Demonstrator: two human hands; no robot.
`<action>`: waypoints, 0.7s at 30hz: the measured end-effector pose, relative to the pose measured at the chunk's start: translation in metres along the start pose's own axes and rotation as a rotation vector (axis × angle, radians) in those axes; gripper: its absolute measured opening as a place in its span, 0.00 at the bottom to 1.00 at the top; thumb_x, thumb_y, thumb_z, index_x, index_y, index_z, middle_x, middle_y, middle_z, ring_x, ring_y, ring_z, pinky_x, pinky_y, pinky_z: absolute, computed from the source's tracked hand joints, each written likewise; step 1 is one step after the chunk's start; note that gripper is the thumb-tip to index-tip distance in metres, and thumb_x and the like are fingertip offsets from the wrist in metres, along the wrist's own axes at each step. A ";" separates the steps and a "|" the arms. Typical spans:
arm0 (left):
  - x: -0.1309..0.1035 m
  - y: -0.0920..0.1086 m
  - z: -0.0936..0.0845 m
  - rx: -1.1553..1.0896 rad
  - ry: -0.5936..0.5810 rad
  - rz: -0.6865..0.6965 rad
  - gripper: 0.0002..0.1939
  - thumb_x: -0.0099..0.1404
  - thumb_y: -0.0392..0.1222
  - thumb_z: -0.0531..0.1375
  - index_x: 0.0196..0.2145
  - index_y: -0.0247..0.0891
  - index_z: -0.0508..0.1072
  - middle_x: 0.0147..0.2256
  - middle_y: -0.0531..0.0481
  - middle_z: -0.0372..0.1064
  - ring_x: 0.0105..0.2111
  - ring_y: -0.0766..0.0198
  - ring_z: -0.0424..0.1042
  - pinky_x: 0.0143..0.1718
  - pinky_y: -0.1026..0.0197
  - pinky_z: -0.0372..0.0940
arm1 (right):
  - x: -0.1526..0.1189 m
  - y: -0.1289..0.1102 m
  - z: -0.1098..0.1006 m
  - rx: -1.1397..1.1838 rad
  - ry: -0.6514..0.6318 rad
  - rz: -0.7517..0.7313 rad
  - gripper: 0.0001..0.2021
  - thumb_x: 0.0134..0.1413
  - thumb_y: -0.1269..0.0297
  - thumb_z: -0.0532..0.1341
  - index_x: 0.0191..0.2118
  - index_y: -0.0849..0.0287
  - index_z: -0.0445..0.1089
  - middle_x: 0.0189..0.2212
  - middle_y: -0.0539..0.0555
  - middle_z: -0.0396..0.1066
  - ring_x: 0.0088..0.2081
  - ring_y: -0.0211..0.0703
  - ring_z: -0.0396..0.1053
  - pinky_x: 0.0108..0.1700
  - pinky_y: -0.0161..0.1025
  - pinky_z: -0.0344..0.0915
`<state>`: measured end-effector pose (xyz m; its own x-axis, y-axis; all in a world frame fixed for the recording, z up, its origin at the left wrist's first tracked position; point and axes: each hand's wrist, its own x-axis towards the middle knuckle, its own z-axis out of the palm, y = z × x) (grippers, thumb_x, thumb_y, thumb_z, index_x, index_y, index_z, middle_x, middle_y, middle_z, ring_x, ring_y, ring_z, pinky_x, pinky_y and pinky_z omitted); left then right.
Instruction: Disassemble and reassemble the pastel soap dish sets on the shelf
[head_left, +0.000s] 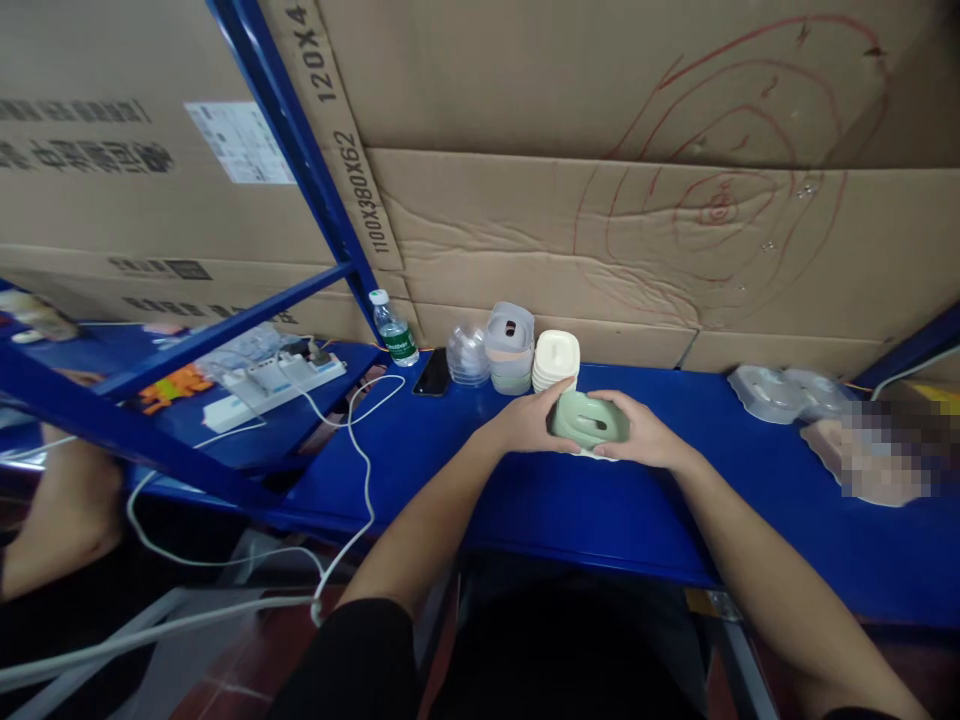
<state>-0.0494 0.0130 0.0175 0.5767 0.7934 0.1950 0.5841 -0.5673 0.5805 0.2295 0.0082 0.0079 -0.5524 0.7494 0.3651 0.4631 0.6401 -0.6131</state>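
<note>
Between my two hands is a green plastic container (590,420) with an oval slot in its middle and a whitish edge under it. My left hand (534,418) grips its left side, and my right hand (643,430) grips its right side. Just behind my left hand stands a stack of cream lids (557,358). Beside it rises a stack of coloured containers (511,345), grey on top with peach and green below. Clear plastic cups or lids (468,356) stand left of that stack.
A black phone (432,373) and a water bottle (394,330) are at the back left. On the right lie clear plastic trays (780,392). White cables (367,460) cross the blue table (555,510). Another person's arm (71,500) is at far left, near a power strip (274,385).
</note>
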 end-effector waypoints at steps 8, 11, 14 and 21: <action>0.012 -0.015 0.015 -0.446 0.129 -0.005 0.51 0.63 0.62 0.68 0.73 0.35 0.56 0.65 0.32 0.67 0.59 0.41 0.72 0.59 0.43 0.68 | 0.004 0.000 0.003 -0.159 0.191 -0.136 0.47 0.45 0.41 0.76 0.69 0.49 0.61 0.63 0.64 0.67 0.64 0.67 0.67 0.64 0.67 0.65; 0.016 -0.012 0.017 -0.704 0.179 0.014 0.40 0.63 0.58 0.69 0.65 0.34 0.67 0.61 0.33 0.71 0.53 0.49 0.76 0.53 0.50 0.71 | 0.006 -0.002 0.007 -0.255 0.216 -0.190 0.50 0.46 0.40 0.75 0.72 0.48 0.57 0.65 0.64 0.65 0.65 0.68 0.64 0.65 0.68 0.63; 0.016 -0.006 0.009 -0.826 0.144 0.018 0.33 0.60 0.57 0.72 0.54 0.32 0.74 0.44 0.40 0.79 0.35 0.63 0.77 0.37 0.61 0.71 | 0.006 -0.003 0.008 -0.327 0.249 -0.229 0.51 0.48 0.39 0.73 0.74 0.47 0.54 0.67 0.65 0.63 0.66 0.69 0.63 0.66 0.69 0.63; 0.003 0.006 -0.021 -0.824 0.184 0.006 0.23 0.56 0.58 0.73 0.34 0.35 0.73 0.25 0.55 0.70 0.21 0.74 0.64 0.24 0.68 0.59 | 0.006 0.000 0.004 -0.345 0.344 -0.175 0.55 0.52 0.39 0.71 0.77 0.47 0.43 0.71 0.65 0.57 0.70 0.70 0.58 0.68 0.71 0.58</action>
<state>-0.0559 0.0168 0.0382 0.4349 0.8545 0.2841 -0.0635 -0.2856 0.9562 0.2234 0.0119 0.0072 -0.4087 0.6012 0.6867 0.6176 0.7361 -0.2769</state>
